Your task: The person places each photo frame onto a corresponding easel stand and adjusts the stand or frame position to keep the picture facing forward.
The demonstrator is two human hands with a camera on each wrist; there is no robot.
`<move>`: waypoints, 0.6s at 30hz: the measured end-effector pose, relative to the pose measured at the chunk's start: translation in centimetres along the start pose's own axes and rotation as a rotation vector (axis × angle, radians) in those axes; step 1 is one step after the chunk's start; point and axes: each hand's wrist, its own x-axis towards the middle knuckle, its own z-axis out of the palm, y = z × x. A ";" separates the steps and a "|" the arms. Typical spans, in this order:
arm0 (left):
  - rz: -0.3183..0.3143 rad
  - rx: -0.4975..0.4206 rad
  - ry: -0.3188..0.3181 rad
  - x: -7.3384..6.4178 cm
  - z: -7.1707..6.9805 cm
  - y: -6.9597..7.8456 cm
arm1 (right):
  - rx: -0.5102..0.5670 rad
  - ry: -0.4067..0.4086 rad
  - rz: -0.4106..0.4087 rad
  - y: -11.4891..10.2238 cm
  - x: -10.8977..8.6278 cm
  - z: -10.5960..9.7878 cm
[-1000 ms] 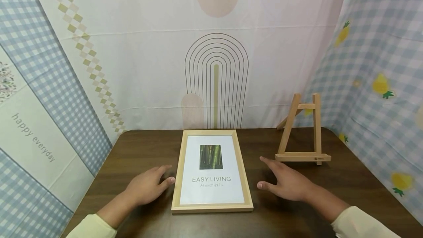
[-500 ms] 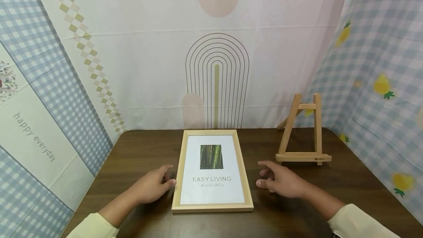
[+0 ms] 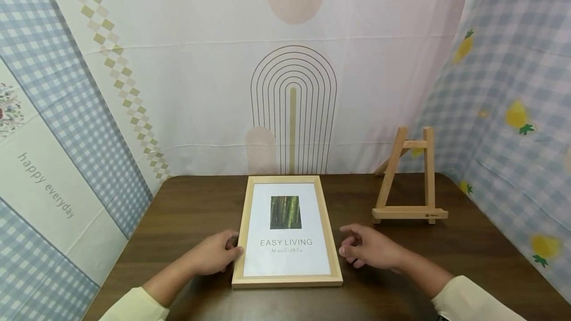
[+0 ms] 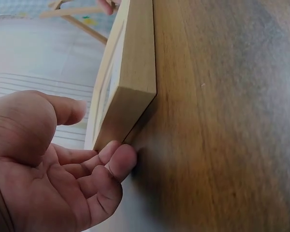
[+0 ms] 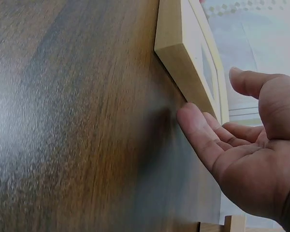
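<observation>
Head view: a picture frame (image 3: 286,234) lies flat between your relaxed left hand (image 3: 214,254) and right hand (image 3: 374,247), neither gripping. Left wrist: your fingertips (image 4: 123,160) seem to touch its edge. Right wrist: your fingers (image 5: 199,128) sit just beside it; one-sided pressure could skew it.

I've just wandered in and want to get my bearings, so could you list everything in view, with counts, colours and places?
Rectangular light-wood picture frame: 1, pale, flat on table, centre
Paper sheet lettered "EASY LIVING": 1, white with green picture, inside frame
Small wooden easel: 1, light brown, standing on table, far right
Wooden-surfaced table: 1, dark brown, under frame and easel
Patterned backdrop cloth: 1, mainly white, behind table
Checked side cloths: 2, blue and white, left and right
Long sleeves: 2, pale yellow, near bottom corners
Left hand: 1, bare, at frame's left edge
Right hand: 1, bare, beside frame's right edge
</observation>
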 end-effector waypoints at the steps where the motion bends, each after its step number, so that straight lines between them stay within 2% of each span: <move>1: 0.002 -0.005 -0.003 0.0 0.1 0.1 | 0.006 -0.009 0.009 0.0 0.0 0.1; 9: -0.014 -0.027 0.000 0.2 0.5 0.2 | 0.085 -0.061 0.046 0.3 0.4 0.8; 18: -0.020 -0.020 0.012 0.2 0.8 0.1 | 0.094 -0.067 0.071 0.1 0.8 1.3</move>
